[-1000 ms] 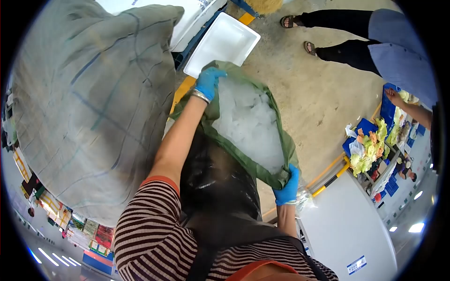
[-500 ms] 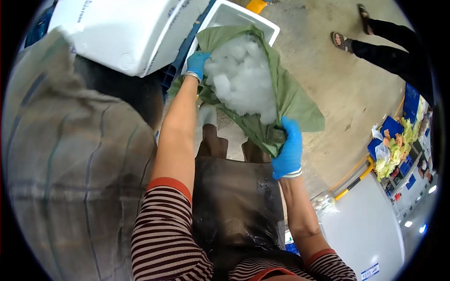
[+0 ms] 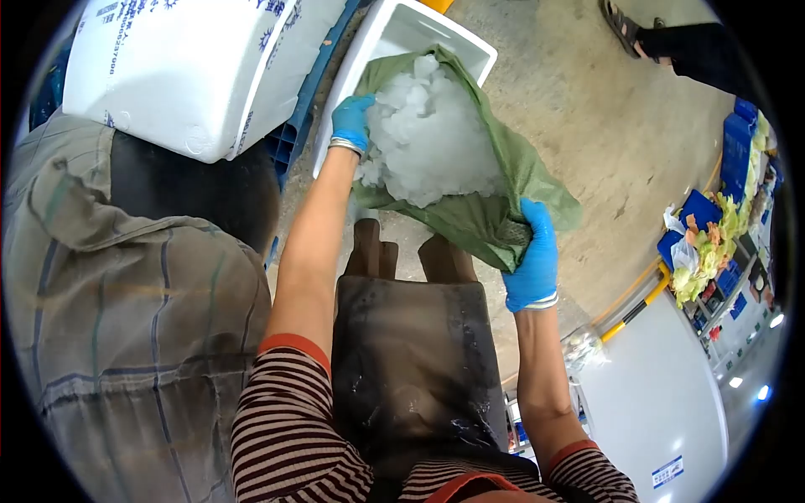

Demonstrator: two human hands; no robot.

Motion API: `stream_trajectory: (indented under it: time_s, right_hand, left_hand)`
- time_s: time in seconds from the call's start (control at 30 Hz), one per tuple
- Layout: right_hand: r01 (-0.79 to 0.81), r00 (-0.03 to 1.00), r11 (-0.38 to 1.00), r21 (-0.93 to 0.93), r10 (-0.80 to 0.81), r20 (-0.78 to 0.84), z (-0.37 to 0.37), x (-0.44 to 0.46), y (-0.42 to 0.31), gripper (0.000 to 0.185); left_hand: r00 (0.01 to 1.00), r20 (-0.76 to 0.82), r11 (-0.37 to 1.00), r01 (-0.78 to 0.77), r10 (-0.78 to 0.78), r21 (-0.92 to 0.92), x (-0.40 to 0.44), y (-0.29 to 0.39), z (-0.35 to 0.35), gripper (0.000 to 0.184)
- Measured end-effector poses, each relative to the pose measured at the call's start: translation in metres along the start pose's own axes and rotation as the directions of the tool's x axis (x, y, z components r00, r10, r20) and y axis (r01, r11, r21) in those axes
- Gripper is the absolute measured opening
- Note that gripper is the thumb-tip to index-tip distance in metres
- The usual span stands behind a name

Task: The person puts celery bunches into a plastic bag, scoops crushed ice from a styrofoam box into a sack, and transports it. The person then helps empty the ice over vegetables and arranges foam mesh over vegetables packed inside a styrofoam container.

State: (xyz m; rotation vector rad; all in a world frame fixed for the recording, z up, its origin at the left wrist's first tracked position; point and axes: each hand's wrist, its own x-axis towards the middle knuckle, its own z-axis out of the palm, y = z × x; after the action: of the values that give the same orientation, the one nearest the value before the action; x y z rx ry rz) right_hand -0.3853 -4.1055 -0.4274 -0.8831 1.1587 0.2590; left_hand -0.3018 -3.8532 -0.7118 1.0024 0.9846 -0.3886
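Green sack spans left hand to right hand (ice inside, apparently).

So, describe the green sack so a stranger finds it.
Find the open white box, top centre. Overlapping it in view, the green sack is held by the blue-gloved left hand and right hand. Unlike the checked cloth, it is plain, and white ice shows inside.

The green sack hides part of the white tub, and another person's leg is cut off.
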Motion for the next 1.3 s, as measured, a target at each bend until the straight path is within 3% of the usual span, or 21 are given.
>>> stream_trajectory:
  time_s: [0.57, 0.73, 0.87, 0.97, 1.1, 1.17, 1.23, 1.3]
  right_hand:
    - [-0.018, 0.998, 0.990, 0.141, 0.026, -0.051, -0.099, -0.131, -0.072, 0.040]
    - [-0.006, 0.998, 0.990, 0.141, 0.016, -0.065, -0.135, -0.202, -0.091, 0.044]
    - [-0.007, 0.998, 0.989, 0.148, 0.016, -0.057, -0.159, -0.264, -0.114, 0.044]
    - [-0.021, 0.996, 0.989, 0.147, 0.033, -0.077, -0.193, -0.312, -0.128, 0.042]
    - [0.026, 0.996, 0.990, 0.136, -0.015, -0.085, -0.220, -0.372, -0.159, 0.036]
    - [0.024, 0.998, 0.991, 0.134, -0.016, -0.061, -0.231, -0.404, -0.176, 0.035]
    - [0.031, 0.997, 0.992, 0.124, -0.023, -0.068, -0.250, -0.427, -0.184, 0.035]
    - [0.035, 0.998, 0.992, 0.121, -0.029, -0.051, -0.267, -0.444, -0.190, 0.034]
  left_hand:
    - [0.990, 0.137, 0.992, 0.007, -0.025, 0.128, -0.174, 0.060, 0.085, 0.008]
    - [0.992, 0.127, 0.992, -0.010, -0.006, 0.127, -0.259, 0.069, 0.104, 0.027]
    - [0.987, 0.149, 0.978, 0.030, -0.062, 0.208, -0.342, 0.078, 0.116, 0.033]
    - [0.975, 0.194, 0.981, 0.071, -0.107, 0.183, -0.387, 0.068, 0.115, 0.027]
    - [0.972, 0.233, 0.993, 0.007, -0.034, 0.115, -0.449, 0.050, 0.123, 0.030]
    - [0.964, 0.243, 0.993, 0.097, -0.109, 0.062, -0.493, 0.061, 0.127, 0.030]
    - [0.960, 0.272, 0.996, 0.050, -0.068, 0.072, -0.534, 0.069, 0.130, 0.029]
    - [0.964, 0.235, 0.992, 0.115, -0.126, 0.061, -0.565, 0.073, 0.133, 0.023]
